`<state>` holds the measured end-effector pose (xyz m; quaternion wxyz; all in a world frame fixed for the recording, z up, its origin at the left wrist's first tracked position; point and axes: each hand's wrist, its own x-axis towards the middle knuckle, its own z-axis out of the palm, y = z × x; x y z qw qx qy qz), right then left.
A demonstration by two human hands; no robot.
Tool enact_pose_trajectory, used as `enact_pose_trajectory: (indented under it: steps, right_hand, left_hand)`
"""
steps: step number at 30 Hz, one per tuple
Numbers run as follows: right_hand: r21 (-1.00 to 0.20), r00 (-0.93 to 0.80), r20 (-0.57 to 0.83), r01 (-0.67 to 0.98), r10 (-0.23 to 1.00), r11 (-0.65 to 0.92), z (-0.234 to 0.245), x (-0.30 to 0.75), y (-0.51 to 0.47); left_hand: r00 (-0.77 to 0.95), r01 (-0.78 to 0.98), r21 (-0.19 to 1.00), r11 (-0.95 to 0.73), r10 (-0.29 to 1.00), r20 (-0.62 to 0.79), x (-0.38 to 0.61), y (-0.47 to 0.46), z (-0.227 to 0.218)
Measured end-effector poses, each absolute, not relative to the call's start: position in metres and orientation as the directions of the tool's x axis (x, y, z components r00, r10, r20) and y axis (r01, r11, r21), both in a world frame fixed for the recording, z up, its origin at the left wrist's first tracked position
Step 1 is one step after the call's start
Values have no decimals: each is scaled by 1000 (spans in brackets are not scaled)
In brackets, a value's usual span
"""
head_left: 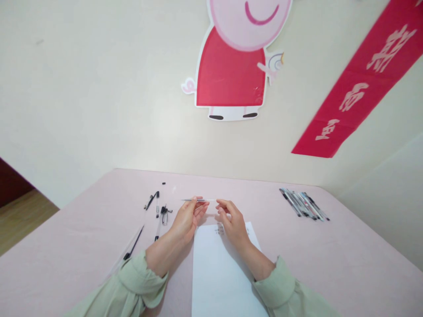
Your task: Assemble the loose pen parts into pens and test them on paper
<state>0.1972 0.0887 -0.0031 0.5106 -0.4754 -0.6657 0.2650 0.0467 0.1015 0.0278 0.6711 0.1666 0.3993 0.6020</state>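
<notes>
My left hand (188, 218) and my right hand (233, 220) are raised together over the far end of a white sheet of paper (220, 273). Both pinch a thin clear pen barrel (198, 200) with a dark refill inside, held level between the fingertips. The left fingers hold its left part, the right fingers its right end. Some small dark marks sit on the paper near my right hand.
On the pink table (330, 264), loose pen parts (158, 209) lie left of my hands, with a black-tipped refill (134, 248) nearer me. A row of several pens (304, 203) lies at the far right. A cartoon pig cutout and a red banner hang on the wall behind.
</notes>
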Motion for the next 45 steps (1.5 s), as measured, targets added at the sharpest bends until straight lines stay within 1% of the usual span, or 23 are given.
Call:
enact_pose_trajectory:
  steps: [3,5,11,13,14,16,17,18,19,21,23,26,29,33,35,37,41,43,45]
  right_hand:
    - [-875,39,394,322,918,362,-3,197,90]
    - [-888,48,377,302,925,346,-3,196,90]
    - [-894,-50,351,278,935,350,-1,195,88]
    - [-901,-50,340,268,939,341,0,195,87]
    - [-906,-37,336,261,941,334,0,196,88]
    - [-921,4,323,232,946,313,-2,197,90]
    - [-933,30,307,207,951,295,-3,198,91]
    - [-946,54,285,176,957,272,-5,199,93]
    - [-958,72,259,143,963,247,-7,199,95]
    - [-977,95,204,83,974,197,-12,199,98]
    - [-986,97,163,47,982,159,-17,199,101]
    - [-990,75,141,39,987,138,-22,197,102]
    - [-989,63,139,57,988,136,-23,196,101]
    - [-991,71,128,54,989,124,-22,195,100]
    - [-991,69,127,49,989,124,-21,195,100]
    - [-990,64,133,54,989,130,-21,195,100]
    - [-988,65,143,69,988,138,-21,195,100]
    - [-988,67,143,66,987,139,-20,194,100]
    - [-989,65,135,62,989,131,-19,194,100]
  left_hand:
    - [-18,-668,706,235,944,-331,49,99,29]
    - [-7,-660,711,244,944,-330,50,97,29]
    - [44,-631,725,275,947,-320,53,93,26]
    - [80,-578,757,305,944,-319,52,91,25]
    - [105,-497,810,312,948,-301,52,89,26]
    - [168,-219,935,278,955,-244,49,88,28]
    - [195,-62,971,232,957,-216,46,89,30]
    - [210,83,981,174,959,-188,41,91,32]
    - [204,180,975,128,965,-165,36,94,35]
    - [133,319,946,48,986,-95,19,106,43]
    - [38,474,880,-13,999,-5,-4,125,50]
    - [-81,674,738,-6,993,82,-43,159,56]
    - [-122,797,602,37,987,101,-74,189,53]
    - [-106,872,487,56,992,74,-90,210,40]
    - [-96,885,464,50,993,76,-92,213,35]
    - [-95,884,465,44,992,86,-92,214,33]
    - [-106,844,536,24,987,123,-83,208,41]
    - [-92,799,601,-12,986,142,-67,198,48]
    - [-40,728,682,-69,989,144,-43,180,54]
